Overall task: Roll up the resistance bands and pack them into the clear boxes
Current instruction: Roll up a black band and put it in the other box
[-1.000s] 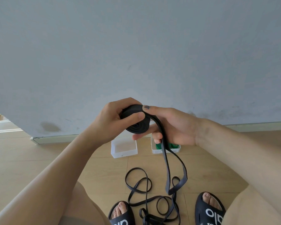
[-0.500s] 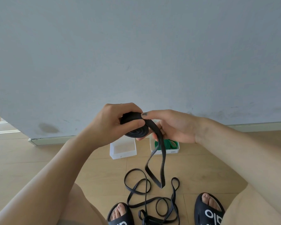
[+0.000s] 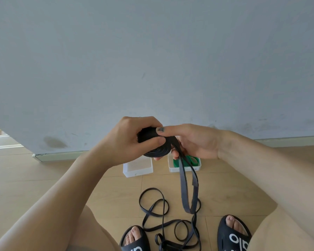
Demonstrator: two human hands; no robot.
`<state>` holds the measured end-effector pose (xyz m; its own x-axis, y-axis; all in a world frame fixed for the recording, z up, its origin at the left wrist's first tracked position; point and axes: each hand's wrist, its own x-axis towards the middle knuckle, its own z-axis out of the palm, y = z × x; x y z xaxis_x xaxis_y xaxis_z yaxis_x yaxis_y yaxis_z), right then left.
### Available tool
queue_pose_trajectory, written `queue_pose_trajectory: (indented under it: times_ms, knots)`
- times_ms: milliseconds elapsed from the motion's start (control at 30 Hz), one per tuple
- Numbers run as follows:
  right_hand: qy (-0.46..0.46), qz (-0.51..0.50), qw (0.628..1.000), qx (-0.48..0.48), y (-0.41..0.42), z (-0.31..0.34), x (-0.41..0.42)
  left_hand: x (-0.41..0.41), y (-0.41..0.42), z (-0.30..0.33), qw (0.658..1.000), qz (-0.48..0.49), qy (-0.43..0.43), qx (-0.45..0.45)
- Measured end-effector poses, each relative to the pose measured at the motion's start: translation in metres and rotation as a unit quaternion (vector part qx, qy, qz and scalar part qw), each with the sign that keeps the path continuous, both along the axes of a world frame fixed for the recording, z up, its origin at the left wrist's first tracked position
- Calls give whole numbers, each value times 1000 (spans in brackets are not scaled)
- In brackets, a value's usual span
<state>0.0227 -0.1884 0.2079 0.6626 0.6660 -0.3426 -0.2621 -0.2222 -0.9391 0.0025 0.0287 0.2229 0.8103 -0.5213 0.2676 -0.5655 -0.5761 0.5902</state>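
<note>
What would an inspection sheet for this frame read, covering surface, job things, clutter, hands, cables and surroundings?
Surface: light wooden floor, seen from above.
Job's things: half-rolled black band held in the air, its loose tail hanging in a loop; more black bands tangled on the floor; left clear box looks empty; right clear box holds a green band.
Clutter: nothing seen.
Hands: left hand grips the roll; right hand pinches the tail at the roll.
Cables: nothing seen.
Surroundings: grey wall with baseboard behind the boxes; black sandals on the person's feet.
</note>
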Motion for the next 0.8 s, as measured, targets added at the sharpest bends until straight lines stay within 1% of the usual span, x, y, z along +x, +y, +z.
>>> queue_pose_trajectory:
  times_ms: [100, 167, 200, 267, 333, 400, 467, 533, 600, 667, 700, 800]
  knots:
    - [-65, -52, 994, -76, 8, -7, -2, -1, -3, -1, 998, 5, 22, 54]
    - [-86, -54, 988, -114, 12, -9, -5, -1, -7, -3, 996, 0, -5, 85]
    - [-80, -47, 989, -113, 11, -8, -5, 0, -8, -4, 996, -5, -21, 88]
    - [-45, -9, 996, -82, 7, -2, -5, 0, -6, -5, 997, -6, -32, 73]
    - [2, 15, 999, -43, 0, 4, -4, 1, -1, -4, 999, 13, -20, 46]
    - [22, 3, 1000, -9, -6, 7, -3, 1, 2, -2, 999, 25, -5, 27]
    - [7, -13, 1000, -2, -5, 6, -5, 1, 2, 0, 999, 21, 17, 43]
    - [-23, -29, 999, -29, 2, 1, -8, 0, -2, 0, 994, 12, 38, 98]
    - [-54, -42, 996, -59, 9, -6, -7, -1, -6, -2, 992, 4, 21, 121]
    - [-58, -41, 995, -66, 11, -6, -6, 0, -4, -2, 996, 15, 20, 84]
    - [-46, -26, 997, -57, 10, -4, -6, 0, -2, -2, 998, 16, 28, 58]
    - [26, 22, 999, 2, 1, 0, -4, -1, 2, -1, 999, 3, 47, 8]
